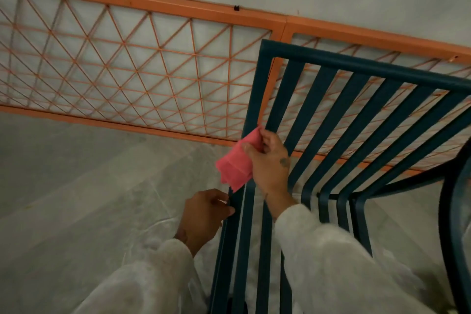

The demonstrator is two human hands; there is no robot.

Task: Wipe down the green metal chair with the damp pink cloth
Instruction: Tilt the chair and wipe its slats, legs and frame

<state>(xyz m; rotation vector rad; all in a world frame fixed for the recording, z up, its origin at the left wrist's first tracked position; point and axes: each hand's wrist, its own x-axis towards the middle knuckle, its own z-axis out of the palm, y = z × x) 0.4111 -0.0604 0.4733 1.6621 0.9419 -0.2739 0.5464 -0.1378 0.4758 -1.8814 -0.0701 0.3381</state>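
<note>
Gripping one pink cloth [235,164], right hand [270,163] rubs one green chair [328,115]; left hand [204,214] clasps its frame.

Illumination is dim, soft and even; no single source direction can be determined. Colour cast is muted grey-green. The floor [76,173] carries only faint, diffuse shading, with no hard-edged shadows. No glare or specular highlight registers on the green metal chair [331,115], whose slats render dark and low in contrast. Overall sharpness is low, with compression smearing throughout. The pale sleeves [344,262] at the lower edge are the softest area, showing blur and loss of texture. The pink cloth [235,166] is the most saturated element. Wide-angle distortion bows the orange lattice panel [127,64] and tilts straight lines toward the borders
</note>
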